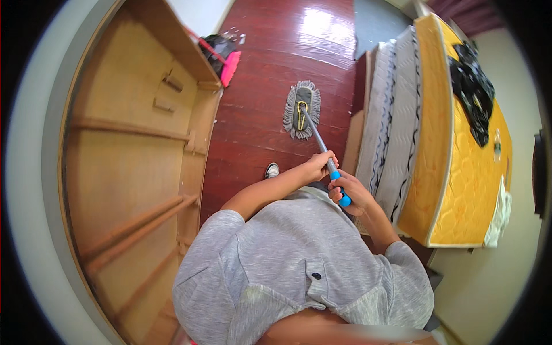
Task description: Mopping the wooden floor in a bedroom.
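A dust mop with a grey fringed head [302, 110] lies flat on the dark red wooden floor [254, 112]. Its grey metal pole [319, 139] slants up towards me and ends in a blue plastic grip [339, 185]. My left hand [322, 164] is closed round the pole just above the blue grip, on the side nearer the mop head. Nearer my body, my right hand [352, 192] holds the blue grip, whose rounded end shows between the fingers and palm.
A wooden furniture frame [133, 151] stands along the left. Beyond it are a pink broom [230, 68], a black bag and white scraps. Stacked mattresses [465, 189] flank the right, bearing black plastic bags [474, 90], a clear bottle [497, 145] and white cloth or plastic. My shoe [271, 170] is on the floor.
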Demonstrator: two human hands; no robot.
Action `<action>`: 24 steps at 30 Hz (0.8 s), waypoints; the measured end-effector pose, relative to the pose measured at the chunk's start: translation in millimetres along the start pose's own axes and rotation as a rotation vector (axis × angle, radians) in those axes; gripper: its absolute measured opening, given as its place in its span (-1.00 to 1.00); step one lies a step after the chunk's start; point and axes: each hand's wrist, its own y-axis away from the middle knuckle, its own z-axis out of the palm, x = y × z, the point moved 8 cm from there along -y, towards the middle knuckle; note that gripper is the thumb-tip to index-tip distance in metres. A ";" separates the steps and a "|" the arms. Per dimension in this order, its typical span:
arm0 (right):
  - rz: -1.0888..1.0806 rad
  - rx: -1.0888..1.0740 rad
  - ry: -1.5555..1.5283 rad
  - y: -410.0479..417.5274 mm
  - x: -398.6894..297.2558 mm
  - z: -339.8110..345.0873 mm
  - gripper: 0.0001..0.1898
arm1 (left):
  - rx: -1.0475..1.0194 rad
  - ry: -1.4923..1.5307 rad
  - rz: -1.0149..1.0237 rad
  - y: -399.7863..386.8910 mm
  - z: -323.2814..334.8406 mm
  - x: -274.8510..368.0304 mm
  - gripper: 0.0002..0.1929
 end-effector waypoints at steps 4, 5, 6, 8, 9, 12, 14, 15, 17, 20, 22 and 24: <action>0.222 -0.136 -0.131 -9.9 -0.3 17.6 -0.85 | 0.071 0.223 0.199 25.0 -16.1 25.8 -0.89; 0.258 -0.152 -0.090 -16.4 -1.7 17.5 -0.85 | 0.079 0.276 0.241 29.4 -20.5 30.6 -0.86; 0.401 -0.203 -0.190 -20.8 4.2 20.9 -0.88 | 0.088 0.334 0.236 27.7 -26.6 30.8 -0.86; 0.569 -0.307 -0.220 -29.5 12.0 30.8 -0.89 | 0.079 0.317 0.220 23.2 -45.7 27.2 -0.82; 0.660 -0.347 -0.161 -33.1 18.8 31.8 -0.89 | 0.055 0.319 0.236 22.8 -55.9 24.3 -0.79; 0.731 -0.316 -0.156 -58.2 43.7 15.7 -0.93 | 0.107 0.297 0.349 34.9 -64.6 7.4 -0.75; 0.787 -0.296 -0.323 -76.3 58.9 0.6 -0.95 | 0.208 0.404 0.333 35.9 -75.9 -6.5 -0.75; 0.809 -0.298 -0.302 -73.2 62.2 -3.8 -0.95 | 0.219 0.425 0.350 38.9 -74.6 -9.8 -0.75; 0.885 -0.365 -0.485 -63.2 59.4 -4.3 -0.92 | 0.308 0.420 0.384 42.8 -72.8 -14.5 -0.75; 0.923 -0.358 -0.562 -40.9 38.3 -7.0 -0.90 | 0.151 0.393 0.437 33.3 -45.0 -16.8 -0.76; 0.897 -0.353 -0.692 -26.7 17.4 -7.9 -0.91 | -0.047 0.356 0.491 41.6 -2.7 -9.7 -0.76; 0.849 -0.323 -0.692 -8.9 4.2 -13.6 -0.91 | -0.132 0.344 0.488 32.8 20.7 -14.5 -0.74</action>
